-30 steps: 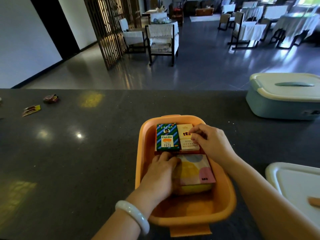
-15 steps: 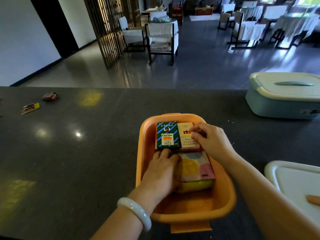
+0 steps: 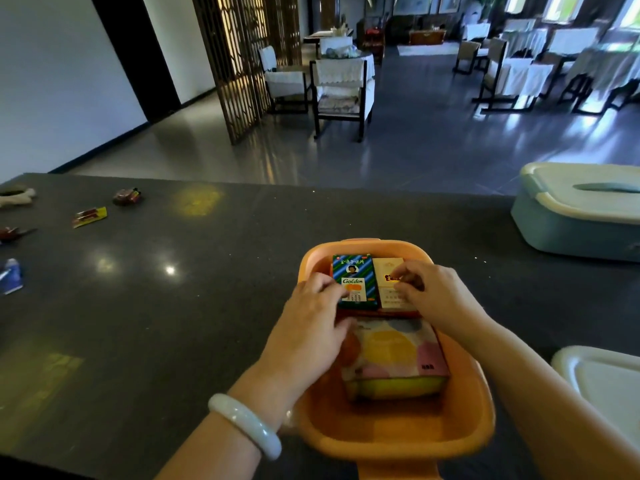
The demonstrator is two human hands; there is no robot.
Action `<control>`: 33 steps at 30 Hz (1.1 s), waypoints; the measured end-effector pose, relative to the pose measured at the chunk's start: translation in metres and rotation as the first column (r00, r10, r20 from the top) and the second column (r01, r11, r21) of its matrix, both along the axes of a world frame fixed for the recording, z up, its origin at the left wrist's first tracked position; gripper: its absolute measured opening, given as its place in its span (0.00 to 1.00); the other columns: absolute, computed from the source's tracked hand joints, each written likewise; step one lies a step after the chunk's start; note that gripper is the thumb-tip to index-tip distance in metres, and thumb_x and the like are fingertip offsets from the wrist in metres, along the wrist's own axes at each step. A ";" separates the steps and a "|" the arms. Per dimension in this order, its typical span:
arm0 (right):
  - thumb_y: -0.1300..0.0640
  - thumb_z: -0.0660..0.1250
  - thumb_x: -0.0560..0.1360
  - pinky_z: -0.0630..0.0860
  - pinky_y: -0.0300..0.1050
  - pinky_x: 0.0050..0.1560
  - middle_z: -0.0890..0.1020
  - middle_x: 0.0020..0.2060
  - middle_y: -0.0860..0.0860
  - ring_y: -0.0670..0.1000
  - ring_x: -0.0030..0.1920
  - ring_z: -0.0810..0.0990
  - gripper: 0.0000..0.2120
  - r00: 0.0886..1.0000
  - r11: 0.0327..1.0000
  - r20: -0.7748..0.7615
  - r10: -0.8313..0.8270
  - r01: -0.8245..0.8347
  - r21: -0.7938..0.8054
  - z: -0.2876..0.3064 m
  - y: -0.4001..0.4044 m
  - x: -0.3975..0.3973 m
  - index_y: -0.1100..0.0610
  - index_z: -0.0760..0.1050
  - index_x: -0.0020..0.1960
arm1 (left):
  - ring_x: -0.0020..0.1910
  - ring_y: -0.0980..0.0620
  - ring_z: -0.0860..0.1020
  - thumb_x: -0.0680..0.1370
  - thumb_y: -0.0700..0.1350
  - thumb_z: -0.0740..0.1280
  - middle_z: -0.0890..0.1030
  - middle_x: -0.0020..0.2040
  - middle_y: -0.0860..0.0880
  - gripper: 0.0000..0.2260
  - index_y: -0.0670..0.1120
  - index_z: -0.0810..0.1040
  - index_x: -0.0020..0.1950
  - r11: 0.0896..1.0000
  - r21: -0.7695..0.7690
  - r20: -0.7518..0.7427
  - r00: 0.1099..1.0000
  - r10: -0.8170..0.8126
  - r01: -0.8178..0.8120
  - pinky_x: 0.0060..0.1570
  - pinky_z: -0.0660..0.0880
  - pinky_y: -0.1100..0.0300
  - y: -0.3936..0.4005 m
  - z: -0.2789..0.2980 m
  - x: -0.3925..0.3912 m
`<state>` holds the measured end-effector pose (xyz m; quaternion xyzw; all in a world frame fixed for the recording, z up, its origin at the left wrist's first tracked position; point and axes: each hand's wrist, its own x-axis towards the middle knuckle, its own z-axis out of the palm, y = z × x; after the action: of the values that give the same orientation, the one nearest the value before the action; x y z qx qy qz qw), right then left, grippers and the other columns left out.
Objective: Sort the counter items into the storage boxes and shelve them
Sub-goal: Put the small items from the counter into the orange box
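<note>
orange bin [image 3: 398,438], green-blue striped box [image 3: 355,271]

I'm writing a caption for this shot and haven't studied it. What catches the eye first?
The orange bin at centre on the dark counter, with both hands in it: the left hand on the green striped box, the right hand on the cream box beside it. Nearer lies a pastel packet; a lidded blue box sits far right.
</note>
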<state>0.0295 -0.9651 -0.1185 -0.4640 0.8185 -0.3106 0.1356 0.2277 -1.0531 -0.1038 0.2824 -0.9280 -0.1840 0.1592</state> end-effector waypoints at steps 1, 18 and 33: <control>0.55 0.66 0.77 0.78 0.35 0.42 0.78 0.47 0.43 0.44 0.46 0.78 0.10 1.000 1.000 -0.010 0.004 -0.004 0.004 0.002 -0.004 0.003 0.50 0.75 0.59 | 0.66 0.60 0.65 0.78 0.51 0.67 0.66 0.66 0.58 0.19 0.53 0.71 0.69 1.000 -0.007 -0.007 1.000 0.028 -0.028 0.63 0.62 0.67 -0.007 0.002 0.004; 0.51 0.68 0.75 0.75 0.40 0.56 0.74 0.58 0.45 0.42 0.51 0.75 0.21 0.875 0.885 -0.149 0.461 -0.441 0.148 0.046 -0.169 0.141 0.49 0.68 0.66 | 0.70 0.50 0.62 0.79 0.55 0.63 0.62 0.69 0.52 0.23 0.52 0.66 0.72 0.889 -0.063 0.209 0.865 0.456 -0.453 0.70 0.60 0.52 -0.113 0.002 0.160; 0.50 0.67 0.76 0.72 0.47 0.65 0.68 0.66 0.46 0.47 0.64 0.72 0.25 0.659 0.648 -0.040 0.751 -0.725 0.235 0.021 -0.342 0.376 0.50 0.64 0.70 | 0.72 0.48 0.61 0.77 0.56 0.65 0.61 0.72 0.50 0.25 0.52 0.65 0.72 0.627 0.034 0.254 0.614 0.748 -0.778 0.70 0.61 0.51 -0.241 -0.026 0.383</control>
<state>0.4053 -1.3071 -0.0972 -0.7609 0.5918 -0.1133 0.2408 0.6107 -1.2940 -0.1299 0.6793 -0.7148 -0.1320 0.1007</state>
